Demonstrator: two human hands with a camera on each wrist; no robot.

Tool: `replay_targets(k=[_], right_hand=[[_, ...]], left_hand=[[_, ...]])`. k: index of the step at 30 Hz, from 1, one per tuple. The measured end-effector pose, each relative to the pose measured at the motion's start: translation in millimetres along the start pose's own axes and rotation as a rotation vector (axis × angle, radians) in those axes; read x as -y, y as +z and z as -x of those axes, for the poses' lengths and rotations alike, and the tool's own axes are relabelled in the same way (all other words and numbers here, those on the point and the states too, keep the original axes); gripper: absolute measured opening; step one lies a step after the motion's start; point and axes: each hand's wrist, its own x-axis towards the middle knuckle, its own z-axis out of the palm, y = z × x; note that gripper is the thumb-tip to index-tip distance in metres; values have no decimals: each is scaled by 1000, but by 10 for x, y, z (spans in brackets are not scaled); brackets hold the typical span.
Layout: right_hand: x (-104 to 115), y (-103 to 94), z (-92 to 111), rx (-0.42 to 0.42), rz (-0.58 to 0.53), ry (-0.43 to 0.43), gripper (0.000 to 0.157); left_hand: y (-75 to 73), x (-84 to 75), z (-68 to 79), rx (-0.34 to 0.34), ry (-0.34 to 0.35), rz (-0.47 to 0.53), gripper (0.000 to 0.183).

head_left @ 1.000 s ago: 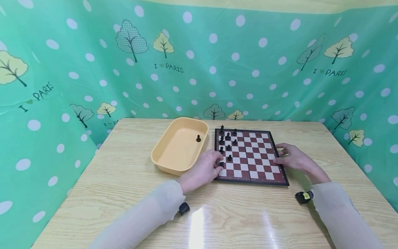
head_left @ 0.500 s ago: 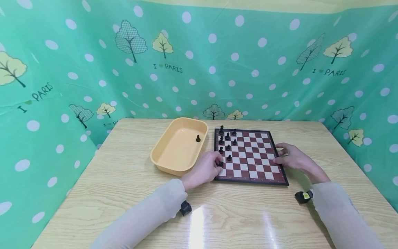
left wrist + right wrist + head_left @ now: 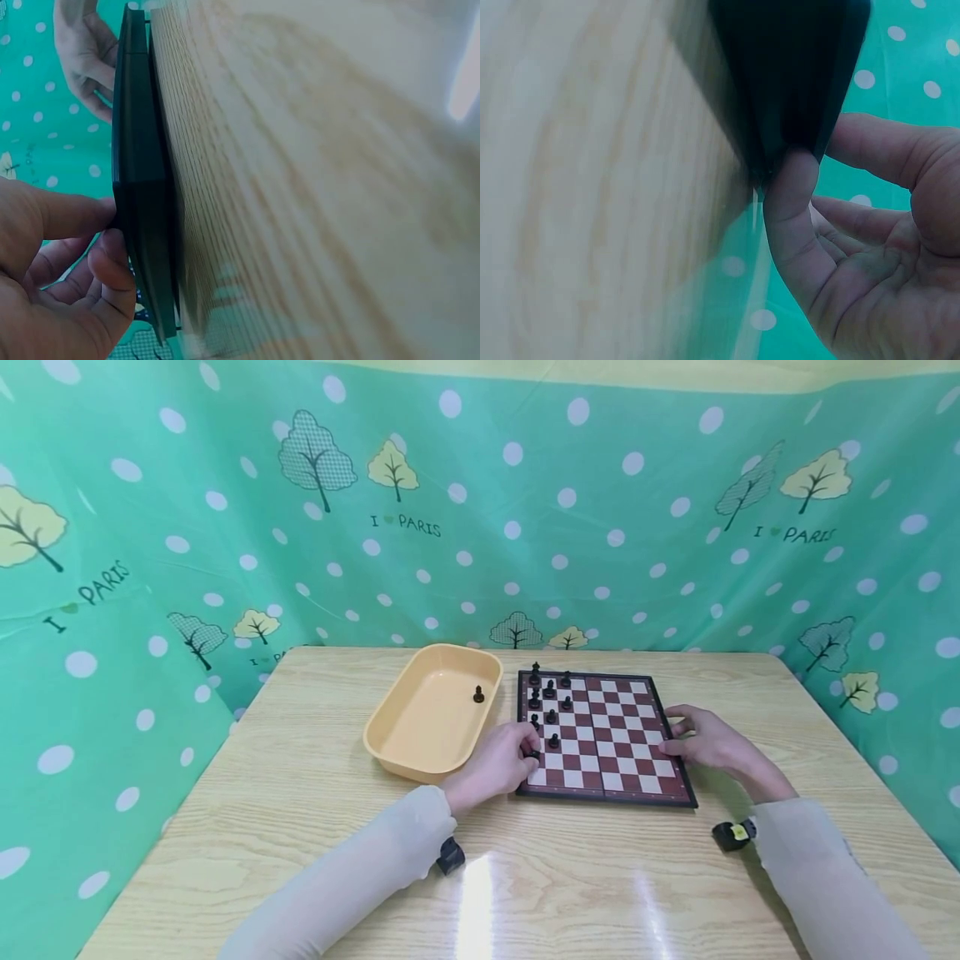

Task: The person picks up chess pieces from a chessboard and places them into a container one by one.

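Observation:
A folding chessboard [image 3: 622, 722] with red and white squares lies on the table, with several black chess pieces standing along its left side. At the near left squares my left hand [image 3: 491, 764] pinches a black chess piece [image 3: 534, 754] between thumb and index finger, low over the board. In the left wrist view those fingertips [image 3: 112, 244] are right at the board's dark side [image 3: 142, 150], and the piece is hidden. My right hand [image 3: 708, 743] grips the board's right edge, thumb on top; in the right wrist view a bent finger [image 3: 791, 210] lies against the board's side.
A yellow plastic tray [image 3: 372, 739] stands just left of the board, with one black chess piece [image 3: 478, 694] inside near its right wall. A green dotted curtain [image 3: 480, 527] hangs behind and around the wooden table [image 3: 570, 877].
My left hand has shifted very slightly right and away from me with the pinched chess piece, now partly covering the piece behind it. The right hand stays on the board's edge.

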Motion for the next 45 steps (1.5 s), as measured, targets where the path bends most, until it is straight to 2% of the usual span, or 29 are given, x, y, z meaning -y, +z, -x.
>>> replay_targets(k=[17, 32, 38, 45], right_hand=[[-6, -2, 1, 4, 8, 32, 71], [-12, 3, -5, 1, -17, 1, 71], [-11, 4, -3, 1, -20, 1, 71], [-1, 4, -1, -4, -17, -1, 70]], left_hand=[[6, 4, -16, -8, 22, -43, 13], [8, 15, -25, -10, 17, -55, 13], [3, 11, -21, -25, 37, -74, 12], [-26, -14, -24, -19, 32, -52, 15]])
